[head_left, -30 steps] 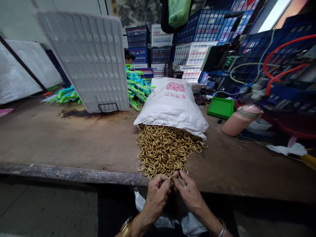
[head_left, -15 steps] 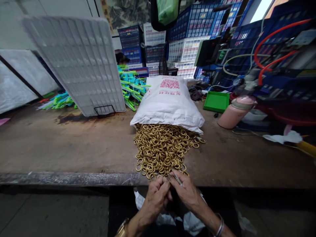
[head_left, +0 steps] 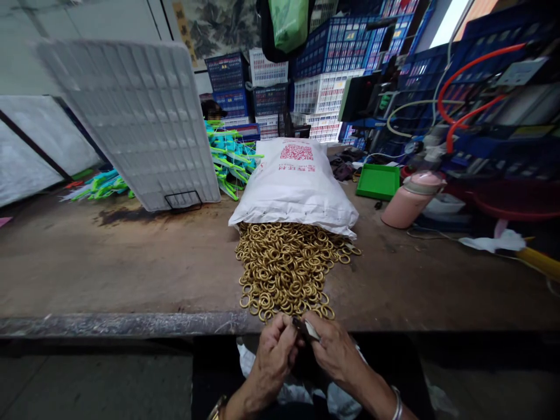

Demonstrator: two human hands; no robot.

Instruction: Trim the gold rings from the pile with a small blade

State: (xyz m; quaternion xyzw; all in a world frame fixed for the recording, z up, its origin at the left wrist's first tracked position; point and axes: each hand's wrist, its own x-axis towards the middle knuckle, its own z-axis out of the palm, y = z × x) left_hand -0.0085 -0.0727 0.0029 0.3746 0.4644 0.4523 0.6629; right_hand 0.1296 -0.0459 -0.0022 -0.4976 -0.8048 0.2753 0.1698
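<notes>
Just off the table's front edge, my left hand (head_left: 273, 353) is closed in a pinch. Whatever lies between its fingertips is too small and covered to make out. My right hand (head_left: 336, 349) is closed around a small flat tool (head_left: 310, 330), pale along its body and dark at the end that meets the left fingertips. I cannot tell its exact kind. Right beyond both hands lies a heap of brass-coloured rings (head_left: 284, 271), spilling from the mouth of a white woven sack (head_left: 301, 189) with red print.
A ribbed pale panel (head_left: 140, 122) stands in a black wire holder on the left, with green and blue plastic pieces (head_left: 231, 160) behind. To the right are a green tray (head_left: 378, 181), a pink bottle (head_left: 409, 204) and a red hose (head_left: 452, 125). Stacked crates (head_left: 328, 93) fill the back.
The tool's dark end now shows against my left fingertips; before, it was mostly covered by my right fingers. My hands sit slightly lower, and the view has shifted a little.
</notes>
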